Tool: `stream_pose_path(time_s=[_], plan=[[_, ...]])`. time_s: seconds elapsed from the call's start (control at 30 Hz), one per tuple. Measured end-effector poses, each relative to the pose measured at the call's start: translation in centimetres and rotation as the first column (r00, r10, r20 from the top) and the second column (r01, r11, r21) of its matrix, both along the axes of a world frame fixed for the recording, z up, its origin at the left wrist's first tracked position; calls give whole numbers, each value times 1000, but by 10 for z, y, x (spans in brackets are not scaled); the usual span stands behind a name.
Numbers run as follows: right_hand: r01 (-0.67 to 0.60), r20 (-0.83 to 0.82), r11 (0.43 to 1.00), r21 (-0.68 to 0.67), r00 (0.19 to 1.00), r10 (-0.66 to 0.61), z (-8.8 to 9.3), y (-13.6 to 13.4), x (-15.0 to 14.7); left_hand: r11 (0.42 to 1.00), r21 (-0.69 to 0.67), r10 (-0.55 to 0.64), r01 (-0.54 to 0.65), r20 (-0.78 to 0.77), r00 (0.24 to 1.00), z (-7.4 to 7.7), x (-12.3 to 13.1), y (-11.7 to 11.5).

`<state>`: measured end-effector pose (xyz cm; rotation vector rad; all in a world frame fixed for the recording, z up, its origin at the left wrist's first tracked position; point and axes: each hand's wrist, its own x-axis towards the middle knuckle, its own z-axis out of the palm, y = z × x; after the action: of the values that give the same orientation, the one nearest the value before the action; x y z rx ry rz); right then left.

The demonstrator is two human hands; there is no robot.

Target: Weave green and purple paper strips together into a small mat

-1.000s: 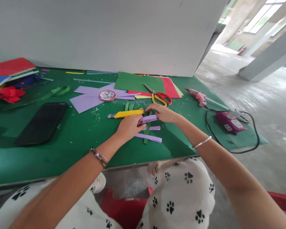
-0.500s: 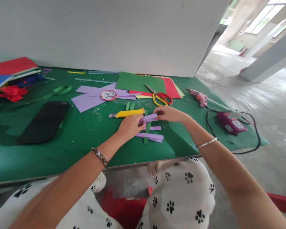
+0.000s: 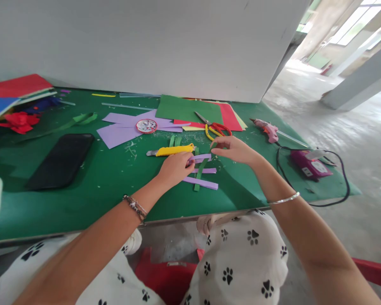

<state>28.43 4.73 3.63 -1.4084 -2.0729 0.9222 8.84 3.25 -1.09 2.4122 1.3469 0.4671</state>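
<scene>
Several purple paper strips lie crosswise with a green paper strip near the front of the table. My left hand is closed on the left end of the uppermost purple strip. Pinched in my right hand is the upper end of the green strip, raised and slanting over the purple ones. A yellow utility knife, blade out, lies just beyond my left hand, with short green strips behind it. Red-and-yellow scissors rest beyond my right hand.
Purple paper sheets hold a small round dish. Green and red sheets lie at the back. A black phone is at left; a pink glue gun and a corded purple box are at right.
My right hand has let go of the purple strip's right end and now lifts the green strip's upper end. My left hand stays on the purple strip.
</scene>
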Motion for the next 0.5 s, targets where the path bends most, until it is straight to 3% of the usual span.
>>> stream_pose_path(time_s=[0.17,0.3,0.5], plan=[[20,-54,998,-64,998,-24,-2,-3,3,1000,-3,-6,6,12,1000,0,0,0],[37,-42,999,-26,998,-38,-11,7,-4,1000,-7,-2,2,26,1000,0,-1,0],[-29,147,996,85,989,16,-27,22,-25,1000,-1,11,-11,37,999,2,-2,0]])
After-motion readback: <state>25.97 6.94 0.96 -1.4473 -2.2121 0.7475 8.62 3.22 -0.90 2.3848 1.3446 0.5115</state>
